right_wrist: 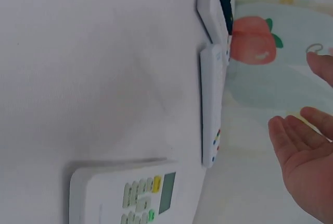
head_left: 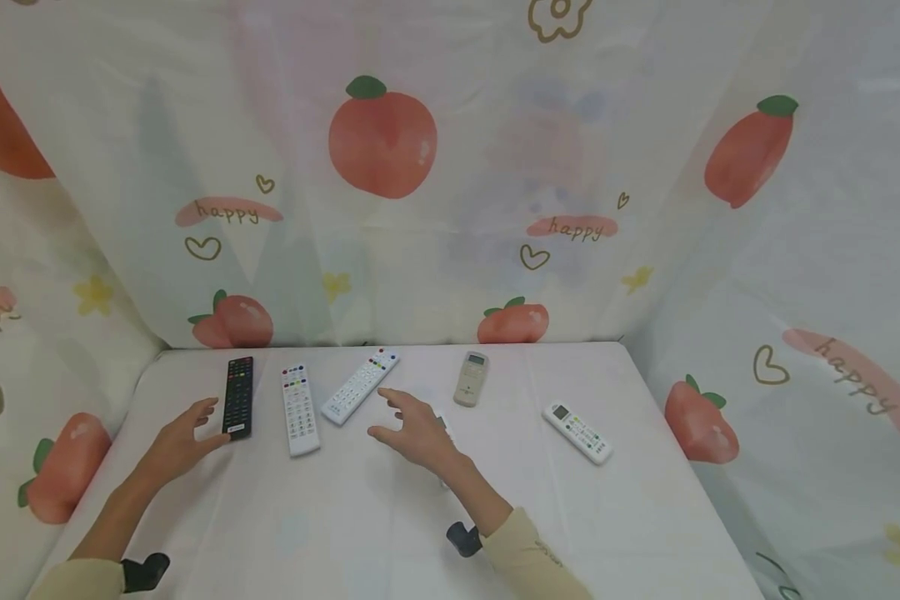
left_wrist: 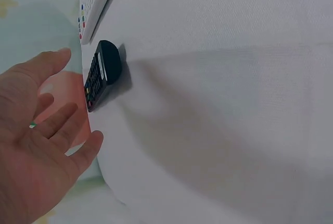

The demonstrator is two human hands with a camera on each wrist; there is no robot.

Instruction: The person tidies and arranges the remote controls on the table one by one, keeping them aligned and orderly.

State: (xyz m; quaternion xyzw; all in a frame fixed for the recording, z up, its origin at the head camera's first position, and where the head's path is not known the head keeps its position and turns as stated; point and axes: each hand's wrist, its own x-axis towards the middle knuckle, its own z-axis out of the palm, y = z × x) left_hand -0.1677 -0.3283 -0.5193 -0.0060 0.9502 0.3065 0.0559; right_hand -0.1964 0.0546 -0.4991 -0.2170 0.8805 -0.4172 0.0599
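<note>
My left hand (head_left: 183, 442) hovers at the left with thumb and fingers spread, holding nothing. Its thumb overlaps the lower end of a black remote control (head_left: 239, 396) in the head view; in the left wrist view the hand (left_wrist: 49, 125) shows apart from that remote (left_wrist: 104, 73). My right hand (head_left: 417, 431) is also empty, fingers loosely extended, near a slanted white remote (head_left: 360, 387) with coloured buttons. Beneath it lies a white air-conditioner remote (right_wrist: 130, 195), mostly hidden in the head view. Between the hands lies another white remote (head_left: 300, 412).
A beige remote (head_left: 471, 379) with a small screen lies at the back, and a white air-conditioner remote (head_left: 578, 433) lies slanted on the right. All rest on a white-covered table (head_left: 330, 533). Fruit-printed curtains (head_left: 457, 208) stand around its back and sides.
</note>
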